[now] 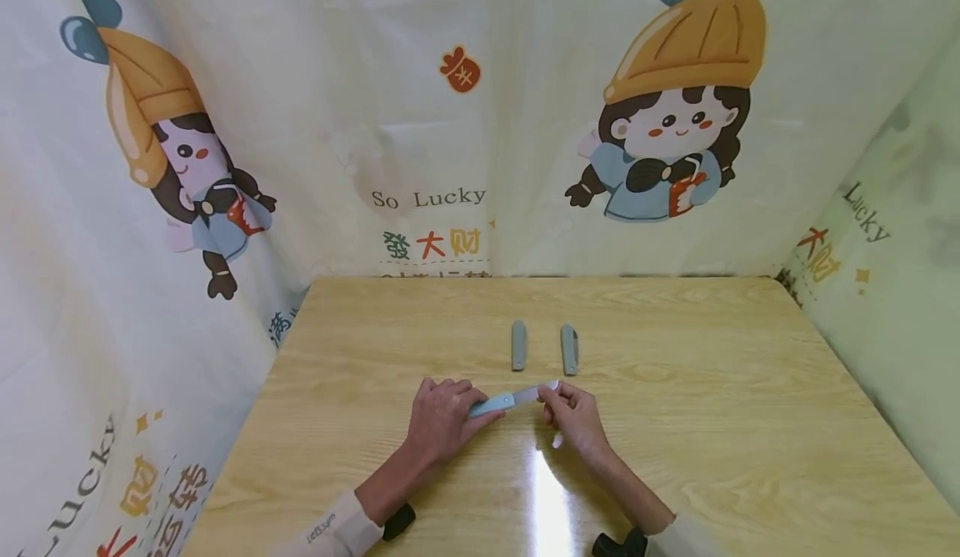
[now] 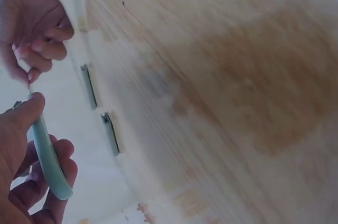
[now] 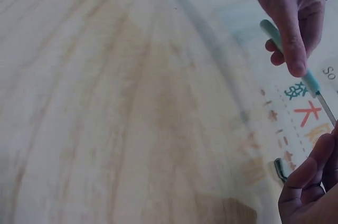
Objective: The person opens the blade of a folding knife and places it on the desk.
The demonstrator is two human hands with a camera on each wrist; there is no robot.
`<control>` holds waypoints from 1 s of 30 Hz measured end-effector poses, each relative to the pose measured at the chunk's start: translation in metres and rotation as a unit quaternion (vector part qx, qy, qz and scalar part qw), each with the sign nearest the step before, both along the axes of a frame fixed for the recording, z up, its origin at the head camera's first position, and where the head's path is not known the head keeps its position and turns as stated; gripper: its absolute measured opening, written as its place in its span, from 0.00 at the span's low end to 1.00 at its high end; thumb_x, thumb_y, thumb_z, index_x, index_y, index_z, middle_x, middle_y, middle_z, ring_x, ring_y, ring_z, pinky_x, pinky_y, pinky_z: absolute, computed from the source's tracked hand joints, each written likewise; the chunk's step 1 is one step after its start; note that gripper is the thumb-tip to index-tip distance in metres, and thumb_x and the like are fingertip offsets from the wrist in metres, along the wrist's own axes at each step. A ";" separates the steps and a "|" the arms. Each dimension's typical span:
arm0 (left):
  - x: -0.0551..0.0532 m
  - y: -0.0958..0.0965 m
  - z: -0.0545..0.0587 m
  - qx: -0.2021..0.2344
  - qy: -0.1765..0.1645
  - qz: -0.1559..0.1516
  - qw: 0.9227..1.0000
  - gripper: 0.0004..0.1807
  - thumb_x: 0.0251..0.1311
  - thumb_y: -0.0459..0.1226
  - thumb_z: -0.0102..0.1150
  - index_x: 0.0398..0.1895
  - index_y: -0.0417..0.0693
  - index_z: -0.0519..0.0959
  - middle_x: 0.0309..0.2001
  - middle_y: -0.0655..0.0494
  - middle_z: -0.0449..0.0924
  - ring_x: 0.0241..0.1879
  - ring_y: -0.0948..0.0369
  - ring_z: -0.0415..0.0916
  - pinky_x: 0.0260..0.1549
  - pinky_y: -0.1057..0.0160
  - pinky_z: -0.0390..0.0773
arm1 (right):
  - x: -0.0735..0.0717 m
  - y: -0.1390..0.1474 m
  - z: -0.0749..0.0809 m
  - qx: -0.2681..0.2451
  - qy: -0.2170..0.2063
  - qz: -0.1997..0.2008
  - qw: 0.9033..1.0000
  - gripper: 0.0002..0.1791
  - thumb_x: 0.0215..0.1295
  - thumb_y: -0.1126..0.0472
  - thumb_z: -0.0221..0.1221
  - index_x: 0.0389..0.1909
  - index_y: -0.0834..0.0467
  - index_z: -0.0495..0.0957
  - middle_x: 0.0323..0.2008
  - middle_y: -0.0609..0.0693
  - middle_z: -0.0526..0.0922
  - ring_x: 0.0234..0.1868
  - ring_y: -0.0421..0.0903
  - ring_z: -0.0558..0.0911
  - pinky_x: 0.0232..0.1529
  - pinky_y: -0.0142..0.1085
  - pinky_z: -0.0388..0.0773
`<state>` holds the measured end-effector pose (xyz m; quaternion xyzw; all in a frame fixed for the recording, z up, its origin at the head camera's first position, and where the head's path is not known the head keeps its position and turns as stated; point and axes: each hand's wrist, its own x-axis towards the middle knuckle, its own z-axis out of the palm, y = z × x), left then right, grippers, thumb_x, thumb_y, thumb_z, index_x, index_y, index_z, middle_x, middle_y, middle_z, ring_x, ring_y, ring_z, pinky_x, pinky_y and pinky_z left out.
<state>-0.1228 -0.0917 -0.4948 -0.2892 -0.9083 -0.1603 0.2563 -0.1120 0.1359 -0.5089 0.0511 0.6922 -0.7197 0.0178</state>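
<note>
A small folding knife [image 1: 491, 406] with a mint-coloured handle is unfolded just above the wooden table. My left hand [image 1: 442, 417] grips its handle, thumb on one side and fingers curled on the other in the left wrist view. The metal blade [image 1: 527, 394] points right toward my right hand [image 1: 577, 420], whose thumb and fingertips pinch its far end. Something thin and white [image 1: 552, 384] shows at those fingertips, and another white bit [image 1: 557, 440] peeks out below the hand; what it is I cannot tell.
Beyond the hands, two grey-green folded knives, a left one [image 1: 518, 345] and a right one [image 1: 570, 349], lie side by side on the wooden table [image 1: 712, 424]. A printed curtain [image 1: 525, 123] hangs along the table's back and sides.
</note>
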 end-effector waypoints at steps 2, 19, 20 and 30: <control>0.002 0.000 -0.002 0.004 -0.012 0.001 1.000 0.17 0.49 0.57 0.77 0.26 0.56 0.88 0.25 0.66 0.81 0.23 0.66 0.75 0.27 0.63 0.63 | 0.001 -0.002 -0.002 0.005 -0.001 -0.001 1.000 0.14 0.74 0.65 0.58 0.32 0.74 0.78 0.17 0.51 0.76 0.19 0.39 0.69 0.22 0.28 0.65; 0.003 0.008 -0.009 -0.041 -0.002 -0.028 0.999 0.10 0.53 0.44 0.78 0.35 0.52 0.88 0.36 0.59 0.80 0.32 0.62 0.74 0.26 0.65 0.76 | 0.003 0.006 -0.009 0.031 -0.034 -0.017 0.999 0.17 0.77 0.59 0.57 0.35 0.71 0.80 0.20 0.51 0.77 0.20 0.41 0.71 0.18 0.31 0.67; 0.003 0.009 -0.010 -0.043 0.003 -0.026 0.999 0.10 0.53 0.43 0.79 0.35 0.53 0.88 0.35 0.59 0.78 0.31 0.62 0.73 0.26 0.65 0.76 | 0.003 0.006 -0.009 0.030 -0.034 -0.018 0.999 0.17 0.77 0.59 0.57 0.34 0.71 0.80 0.20 0.52 0.77 0.21 0.42 0.71 0.19 0.31 0.68; -0.005 0.008 -0.008 -0.105 0.109 -0.008 0.988 0.08 0.53 0.40 0.77 0.28 0.49 0.85 0.30 0.55 0.79 0.28 0.60 0.77 0.31 0.59 0.75 | -0.005 0.005 -0.005 0.018 -0.020 -0.004 1.000 0.19 0.76 0.58 0.58 0.37 0.73 0.80 0.21 0.55 0.79 0.21 0.42 0.72 0.23 0.30 0.68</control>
